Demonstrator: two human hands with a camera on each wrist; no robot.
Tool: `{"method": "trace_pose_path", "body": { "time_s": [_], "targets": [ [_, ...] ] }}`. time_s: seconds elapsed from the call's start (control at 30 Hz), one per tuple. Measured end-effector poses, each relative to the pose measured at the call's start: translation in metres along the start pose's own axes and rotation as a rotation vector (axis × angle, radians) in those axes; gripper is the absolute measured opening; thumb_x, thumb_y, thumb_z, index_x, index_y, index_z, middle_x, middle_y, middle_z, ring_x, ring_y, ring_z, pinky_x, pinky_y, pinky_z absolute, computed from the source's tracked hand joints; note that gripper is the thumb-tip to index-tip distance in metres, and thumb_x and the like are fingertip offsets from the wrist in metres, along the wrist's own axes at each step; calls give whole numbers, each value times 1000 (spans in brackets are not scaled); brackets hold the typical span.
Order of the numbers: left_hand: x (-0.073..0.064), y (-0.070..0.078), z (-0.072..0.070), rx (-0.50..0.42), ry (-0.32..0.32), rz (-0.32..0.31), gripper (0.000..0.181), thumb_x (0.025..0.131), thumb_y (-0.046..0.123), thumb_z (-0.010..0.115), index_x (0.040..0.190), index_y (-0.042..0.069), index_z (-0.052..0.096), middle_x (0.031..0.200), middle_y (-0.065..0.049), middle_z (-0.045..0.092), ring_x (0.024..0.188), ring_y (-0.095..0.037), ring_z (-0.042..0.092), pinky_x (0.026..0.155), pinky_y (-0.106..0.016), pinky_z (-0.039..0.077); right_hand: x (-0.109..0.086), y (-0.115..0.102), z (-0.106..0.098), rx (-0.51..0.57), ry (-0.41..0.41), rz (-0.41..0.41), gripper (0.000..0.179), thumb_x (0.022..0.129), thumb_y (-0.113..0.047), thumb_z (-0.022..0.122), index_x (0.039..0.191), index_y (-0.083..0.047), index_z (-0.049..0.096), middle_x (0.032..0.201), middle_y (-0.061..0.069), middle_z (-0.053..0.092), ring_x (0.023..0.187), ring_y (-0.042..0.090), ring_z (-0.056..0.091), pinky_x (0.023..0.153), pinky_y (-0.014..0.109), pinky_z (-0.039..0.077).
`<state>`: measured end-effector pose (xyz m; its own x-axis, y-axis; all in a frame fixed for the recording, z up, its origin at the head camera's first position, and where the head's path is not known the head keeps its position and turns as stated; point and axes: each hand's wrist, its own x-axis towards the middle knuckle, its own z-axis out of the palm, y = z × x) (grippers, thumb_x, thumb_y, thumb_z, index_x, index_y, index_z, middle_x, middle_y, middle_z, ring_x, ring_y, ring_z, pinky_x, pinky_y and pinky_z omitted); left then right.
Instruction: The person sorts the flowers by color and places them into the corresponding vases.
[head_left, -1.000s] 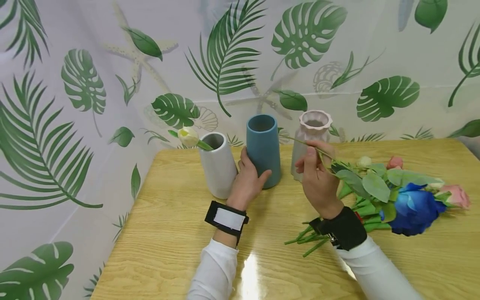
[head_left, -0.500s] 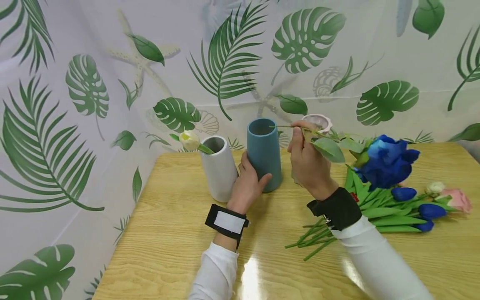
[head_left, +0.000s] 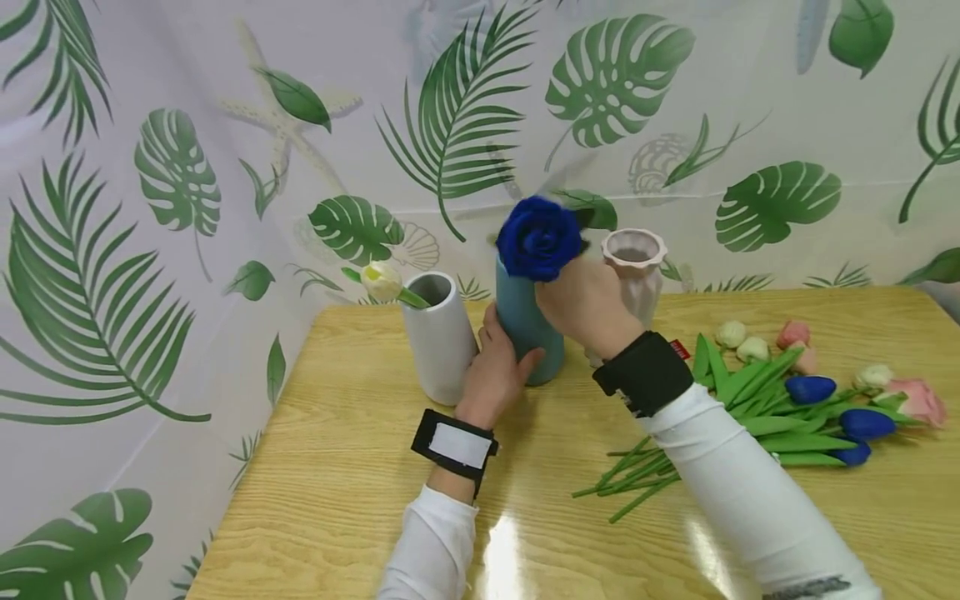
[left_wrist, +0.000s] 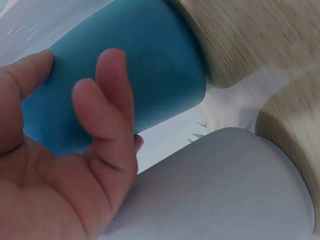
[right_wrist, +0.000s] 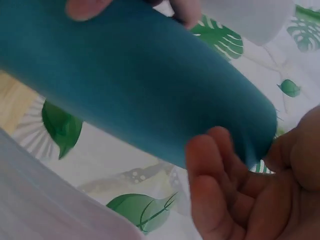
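Observation:
My left hand (head_left: pixel 491 379) holds the blue vase (head_left: pixel 516 308) low on its side, keeping it upright on the table. In the left wrist view, the thumb and fingers lie along the vase wall (left_wrist: pixel 160 65). Over the vase's mouth sits a large blue rose (head_left: pixel 540 237), its stem hidden. My right hand (head_left: pixel 592 307) is right beneath the bloom with curled fingers, holding the rose at the rim. From the right wrist view, that hand (right_wrist: pixel 250 195) is close against the vase's top end, and left-hand fingertips (right_wrist: pixel 87 7) show farther down the vase.
Left of the blue vase stands a white vase (head_left: pixel 438 354) with a pale yellow tulip (head_left: pixel 381 282) leaning out. A pale pink vase (head_left: pixel 637 287) is partly behind my right hand. Blue tulips (head_left: pixel 866 423), pink roses (head_left: pixel 918 402) and several stems lie at the right. A leaf-print backdrop (head_left: pixel 480 125) rises behind.
My right hand has carried the blue rose left from above the bunch, bringing the bloom over the blue vase's mouth as its stem went in. The left hand keeps its hold on the vase.

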<state>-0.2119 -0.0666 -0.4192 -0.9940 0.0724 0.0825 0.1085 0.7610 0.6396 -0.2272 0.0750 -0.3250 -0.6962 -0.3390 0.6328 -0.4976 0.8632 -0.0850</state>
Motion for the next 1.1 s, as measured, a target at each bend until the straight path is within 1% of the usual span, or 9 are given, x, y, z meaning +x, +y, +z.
{"method": "trace_pose_path", "body": {
  "time_s": [0.07,0.13,0.17,0.27,0.37,0.47,0.63,0.87,1.1],
  "targets": [
    [-1,-1,1,-9,7,9,93,97,43,63,157,4,3,145,-29,39,116,-43,60,94,-52,51,1,0,-3,43,-101,40,39,97,-4,48,60,-12,40,51,6,36,42,27,42,38,38,31],
    [-1,-1,1,-19,14,22,93,97,42,63,157,4,3,145,-29,40,116,-43,60,93,-53,51,1,1,-6,111,-166,96,38,98,-4,44,61,-12,41,52,4,34,44,27,43,40,35,28],
    [-1,-1,1,-21,18,29,93,97,42,63,157,3,3,144,-29,40,116,-43,60,93,-53,52,1,1,-8,122,-187,104,34,99,-5,42,67,-7,50,52,4,35,44,27,43,40,35,27],
    [-1,-1,0,-9,31,46,93,97,42,63,156,1,4,142,-30,42,113,-44,62,90,-53,53,-1,2,-10,156,-286,168,34,101,-7,34,111,13,59,49,4,36,40,24,39,40,31,22],
    [-1,0,0,15,28,42,94,97,42,63,156,0,3,142,-31,42,109,-44,64,87,-52,54,-6,3,-7,208,-403,265,54,101,-9,31,148,18,22,49,5,40,38,20,35,40,31,21],
    [-2,1,0,18,11,19,94,97,43,62,156,1,2,145,-30,39,111,-42,63,90,-52,53,-16,5,2,239,-470,313,57,101,-9,32,150,16,19,50,7,43,38,19,36,40,32,22],
    [-2,2,0,27,8,-1,92,97,42,62,156,1,4,146,-29,39,112,-42,63,90,-52,53,-40,8,16,281,-469,297,53,99,-9,36,146,16,29,49,6,40,38,20,36,39,31,22],
    [-2,3,-2,46,12,-14,94,97,44,62,156,2,3,144,-29,41,110,-42,63,89,-52,54,-69,11,23,397,-531,319,58,103,-15,40,153,9,21,50,2,38,41,14,24,43,30,18],
    [-6,4,-7,33,-14,-15,87,98,39,61,157,1,8,145,-29,43,119,-41,59,94,-52,51,-95,15,22,475,-589,343,50,103,-16,46,146,8,39,62,4,54,47,15,42,46,31,29]
  ]
}}
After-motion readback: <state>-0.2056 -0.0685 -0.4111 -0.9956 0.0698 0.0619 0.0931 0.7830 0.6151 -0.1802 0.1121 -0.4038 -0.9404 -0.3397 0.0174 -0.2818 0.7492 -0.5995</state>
